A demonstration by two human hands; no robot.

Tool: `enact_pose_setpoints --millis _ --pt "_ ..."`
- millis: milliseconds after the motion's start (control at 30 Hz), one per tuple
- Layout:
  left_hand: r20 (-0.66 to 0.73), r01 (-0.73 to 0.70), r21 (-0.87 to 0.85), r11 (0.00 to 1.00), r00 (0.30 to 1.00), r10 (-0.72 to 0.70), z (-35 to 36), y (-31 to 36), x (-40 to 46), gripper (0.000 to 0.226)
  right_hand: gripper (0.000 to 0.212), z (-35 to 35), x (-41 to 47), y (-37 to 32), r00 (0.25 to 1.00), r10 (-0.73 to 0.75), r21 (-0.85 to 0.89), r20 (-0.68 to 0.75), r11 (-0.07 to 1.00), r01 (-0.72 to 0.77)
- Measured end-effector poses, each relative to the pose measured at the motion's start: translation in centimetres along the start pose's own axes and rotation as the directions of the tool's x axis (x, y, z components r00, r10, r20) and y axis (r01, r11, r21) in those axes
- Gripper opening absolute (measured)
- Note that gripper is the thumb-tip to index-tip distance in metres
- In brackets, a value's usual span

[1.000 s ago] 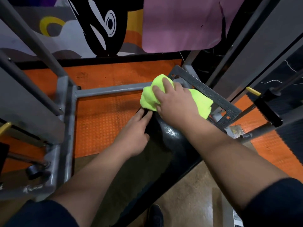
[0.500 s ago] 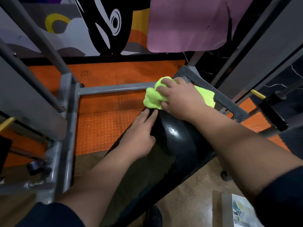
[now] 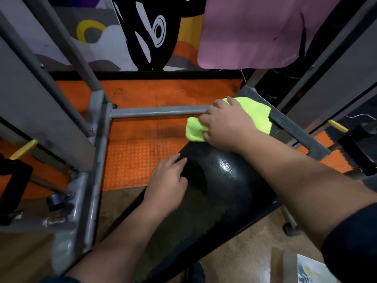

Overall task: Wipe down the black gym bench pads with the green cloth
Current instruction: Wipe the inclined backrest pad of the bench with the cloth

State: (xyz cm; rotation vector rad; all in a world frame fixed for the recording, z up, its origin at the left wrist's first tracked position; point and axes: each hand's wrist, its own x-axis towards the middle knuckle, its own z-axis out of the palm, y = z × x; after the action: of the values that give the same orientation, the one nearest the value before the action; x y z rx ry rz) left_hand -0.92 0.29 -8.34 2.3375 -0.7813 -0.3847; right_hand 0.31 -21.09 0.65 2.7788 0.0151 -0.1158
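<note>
The green cloth [image 3: 256, 114] is bunched under my right hand [image 3: 226, 125] at the far end of the black bench pad [image 3: 220, 180]. My left hand [image 3: 167, 182] rests flat on the pad's edge, fingers straight. I judge most of the pad still unwiped.

Right hand [image 3: 226, 127] gripping green cloth [image 3: 256, 113] atop black pad [image 3: 222, 180]

Green cloth [image 3: 256, 114] middle hidden under right hand [image 3: 226, 127].
</note>
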Motion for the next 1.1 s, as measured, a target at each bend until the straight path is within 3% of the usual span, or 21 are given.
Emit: enact_pose_setpoints --millis 67,200,333,400,500,667,800,967,1100 --pt "0.060 0.023 -0.013 1.000 0.998 -0.022 0.2 -0.3 -0.3 0.062 0.049 0.3 -1.2 0.8 0.999 -0.040 0.004 -0.001 0.999 0.040" --pt "0.131 -0.001 -0.008 1.000 0.991 0.002 0.0 -1.0 0.0 0.064 0.045 -0.9 1.0 -0.7 0.994 0.084 -0.001 0.069 0.996 -0.085" --pt "0.171 0.028 -0.015 0.999 0.985 -0.025 0.0 -1.2 0.3 0.069 0.050 0.3 -1.0 -1.7 0.995 -0.089 -0.086 0.043 0.992 0.092" --pt "0.181 0.033 0.000 0.999 0.983 -0.033 0.1 -1.2 0.3 0.072 0.051 0.4 -1.8 -0.8 0.997 -0.078 -0.042 0.019 0.996 0.079" --pt "0.199 0.015 0.011 1.000 0.980 -0.017 0.2 -1.5 0.3 0.072 0.046 -0.4 0.1 -1.5 0.998 0.051 0.006 0.031 0.999 -0.051" --pt "0.232 0.034 0.012 0.999 0.972 -0.036 0.0 -1.7 0.5 0.076 0.048 0.4 -1.6 -1.4 0.994 -0.101 -0.061 0.035 0.993 0.103" --pt "0.222 -0.022 0.041 0.999 0.975 0.012 0.2 -1.8 0.3 0.075 0.046 -0.7 0.2 -2.3 0.998 0.019 -0.043 0.059 0.999 -0.016" --pt "0.222 -0.004 0.049 0.999 0.975 -0.007 0.2 -1.5 0.1 0.077 0.048 0.3 -1.9 -3.3 0.989 -0.126 -0.108 0.073 0.985 0.134" --pt "0.223 -0.033 0.057 0.998 0.975 0.020 0.3 -1.7 -0.2 0.079 0.049 -0.1 -1.1 -3.2 0.999 -0.024 -0.075 0.032 0.997 0.026"
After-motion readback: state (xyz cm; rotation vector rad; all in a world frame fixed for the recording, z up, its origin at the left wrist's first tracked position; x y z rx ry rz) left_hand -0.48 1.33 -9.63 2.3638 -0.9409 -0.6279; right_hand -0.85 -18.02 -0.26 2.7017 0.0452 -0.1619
